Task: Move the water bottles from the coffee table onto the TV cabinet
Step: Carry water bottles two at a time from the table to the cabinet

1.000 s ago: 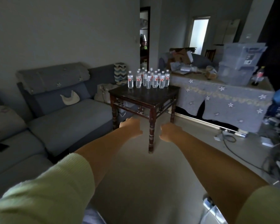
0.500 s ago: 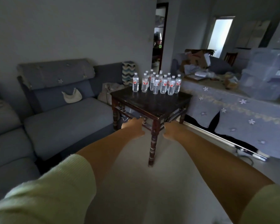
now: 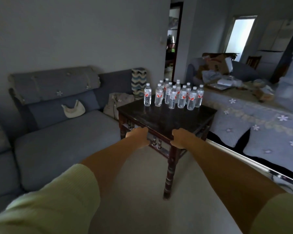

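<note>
Head view of a dim living room. A cluster of clear water bottles (image 3: pixel 173 96) with red-and-white labels stands upright at the far edge of the dark wooden counter (image 3: pixel 161 119), toward 12 o'clock. Both bare forearms extend from pale green sleeves (image 3: pixel 56 200). The left hand (image 3: pixel 139 135) and right hand (image 3: pixel 181 138) hover before the counter's near corner, fingers curled loosely inward; each grip holds nothing. A grey sofa (image 3: pixel 61 132) lies at 9 o'clock, and a cabinet draped in a flower-patterned cloth (image 3: pixel 260 125) stands at 3 o'clock, cluttered on top.
</note>
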Tool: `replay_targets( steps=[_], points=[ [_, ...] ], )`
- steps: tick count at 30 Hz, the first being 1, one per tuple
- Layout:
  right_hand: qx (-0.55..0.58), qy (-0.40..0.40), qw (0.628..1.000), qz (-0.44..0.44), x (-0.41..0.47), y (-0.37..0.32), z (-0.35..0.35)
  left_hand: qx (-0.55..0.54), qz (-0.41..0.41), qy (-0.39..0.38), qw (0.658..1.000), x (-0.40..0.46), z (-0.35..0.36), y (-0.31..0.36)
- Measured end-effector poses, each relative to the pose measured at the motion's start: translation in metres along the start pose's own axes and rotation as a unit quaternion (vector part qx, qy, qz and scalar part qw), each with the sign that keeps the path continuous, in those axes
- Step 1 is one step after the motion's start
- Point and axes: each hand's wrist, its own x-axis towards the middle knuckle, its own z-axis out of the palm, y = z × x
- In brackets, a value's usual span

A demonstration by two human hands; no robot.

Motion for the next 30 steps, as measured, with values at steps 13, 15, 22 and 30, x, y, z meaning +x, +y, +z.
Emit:
replay_targets(
  steps=[13, 15, 22, 30],
  points=[
    [0.005, -0.027, 1.000, -0.009, 0.213, -0.055, -0.041, 0.008, 0.014, -0.022, 1.000, 0.205, -0.036, -0.084],
    [0.005, -0.032, 0.999, -0.008, 0.249, -0.055, -0.042, 0.003, 0.009, -0.026, 1.000, 0.238, -0.036, -0.095],
    [0.014, -0.030, 0.999, -0.006, 0.390, -0.036, -0.050, -0.001, 0.003, -0.021, 1.000, 0.372, -0.045, -0.117],
    [0.057, -0.037, 0.998, -0.008, 0.548, -0.002, -0.056, -0.022, -0.015, -0.043, 0.999, 0.515, -0.047, -0.131]
  ],
)
